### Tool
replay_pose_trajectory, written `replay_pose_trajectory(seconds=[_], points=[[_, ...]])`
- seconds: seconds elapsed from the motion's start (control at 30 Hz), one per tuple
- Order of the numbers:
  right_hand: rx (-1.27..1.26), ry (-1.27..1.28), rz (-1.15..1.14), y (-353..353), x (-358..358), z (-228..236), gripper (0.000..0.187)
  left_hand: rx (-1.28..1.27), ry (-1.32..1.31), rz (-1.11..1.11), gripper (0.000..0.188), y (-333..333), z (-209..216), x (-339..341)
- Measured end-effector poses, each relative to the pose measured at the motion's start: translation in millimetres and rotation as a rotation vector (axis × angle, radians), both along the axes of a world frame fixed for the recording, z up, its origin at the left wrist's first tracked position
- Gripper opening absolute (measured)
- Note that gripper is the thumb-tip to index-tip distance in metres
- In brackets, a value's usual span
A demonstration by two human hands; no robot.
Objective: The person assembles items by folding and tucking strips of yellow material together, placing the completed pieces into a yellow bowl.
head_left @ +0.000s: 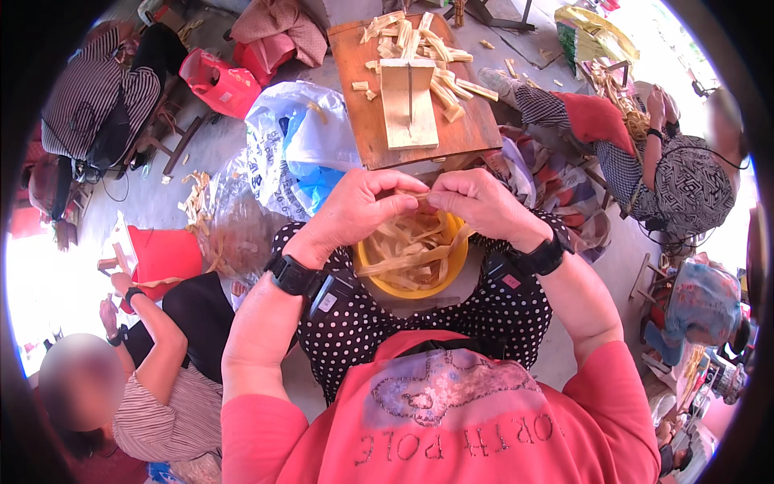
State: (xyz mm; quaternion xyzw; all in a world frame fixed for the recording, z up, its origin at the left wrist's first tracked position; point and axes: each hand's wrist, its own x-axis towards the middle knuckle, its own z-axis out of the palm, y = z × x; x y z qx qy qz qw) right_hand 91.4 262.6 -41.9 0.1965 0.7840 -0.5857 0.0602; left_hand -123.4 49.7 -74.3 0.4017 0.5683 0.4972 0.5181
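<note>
Over a yellow basin (461,266) between my knees, my left hand (359,203) and my right hand (484,203) meet with thumbs and fingertips pinched together. A pale tan strip (424,198) shows in part between the fingertips, mostly hidden by them. Long, thin, flat tan strips (411,256) lie loosely in the basin, one draped toward its right rim. Just beyond my hands stands a brown wooden board (359,105). On it is a pale wooden block (410,121) with a dark slit down its middle. Folded bundles of yellowish strips (419,40) are heaped behind the block.
Clear and white plastic bags (294,145) lie left of the board. Red bags (219,82) stand farther left, and a red container (165,256) sits below them. Crumpled cloth (556,189) is at the right. People sit close on both sides, some with strips around them.
</note>
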Motion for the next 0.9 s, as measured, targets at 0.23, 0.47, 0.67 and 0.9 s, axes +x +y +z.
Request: replay_pose_trajectory(seconds=[0.23,0.47,0.67,0.9], points=[[-0.079,-0.068,0.014,36,-9,-22,0.027,-0.077,-0.346,0.156,0.022,20,-28,-10],[0.247,0.092,-0.067,115,-72,-29,0.019,-0.028,-0.190,0.272,0.023,97,-60,-82],[0.090,0.186,-0.185,175,-122,-91,0.018,0.016,-0.098,0.303,0.023,163,-96,-139],[0.142,0.232,-0.239,208,-148,-126,0.013,-0.003,-0.142,0.328,0.027,206,-133,-165]])
